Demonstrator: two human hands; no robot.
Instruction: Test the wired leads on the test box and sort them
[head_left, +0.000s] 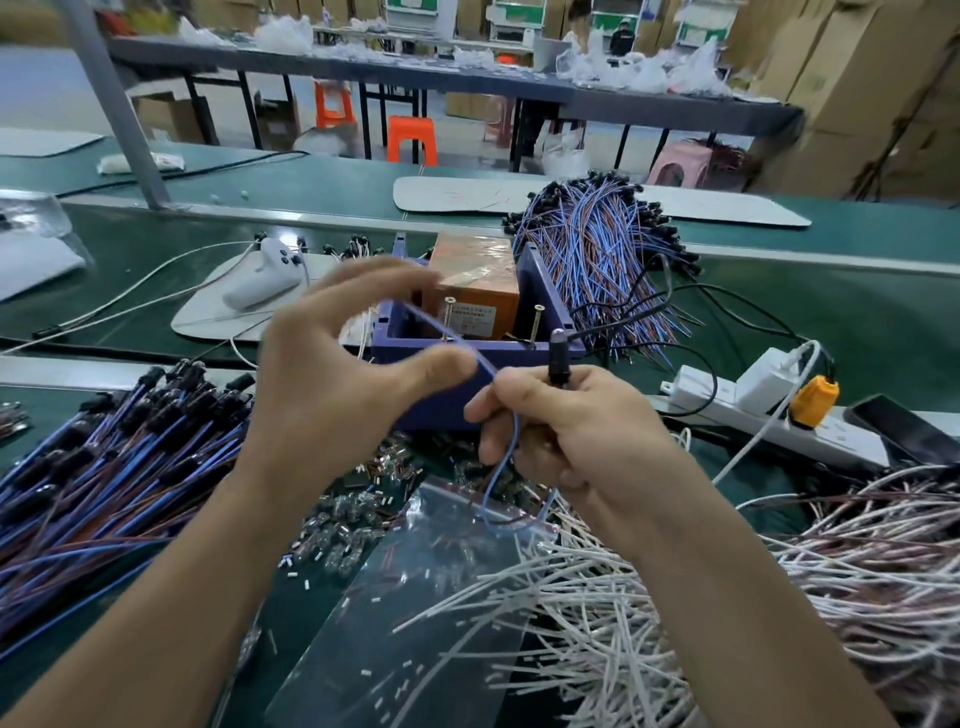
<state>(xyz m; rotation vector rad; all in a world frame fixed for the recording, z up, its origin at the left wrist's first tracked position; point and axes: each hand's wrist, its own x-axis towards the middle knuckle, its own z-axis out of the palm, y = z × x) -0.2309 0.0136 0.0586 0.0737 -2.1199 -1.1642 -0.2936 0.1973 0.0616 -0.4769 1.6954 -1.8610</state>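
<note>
The test box (475, 291), an orange block with two upright screws, sits in a purple tray (545, 296) at the middle of the bench. My right hand (566, 441) grips a black plug (558, 358) on a black cable and pinches a blue wired lead (501, 467) that loops down below it. My left hand (337, 374) hovers in front of the tray, blurred, fingers curved, its thumb touching the upper end of that lead. One pile of blue and brown leads (104, 467) lies at the left, another pile of leads (597, 249) behind the tray.
White and pinkish wires (779, 571) heap at the right. A clear plastic bag (431, 582) and small loose parts lie in front. A white power strip (753, 410) with chargers and a phone (904, 426) sit at right. A white handheld device (262, 280) rests at left.
</note>
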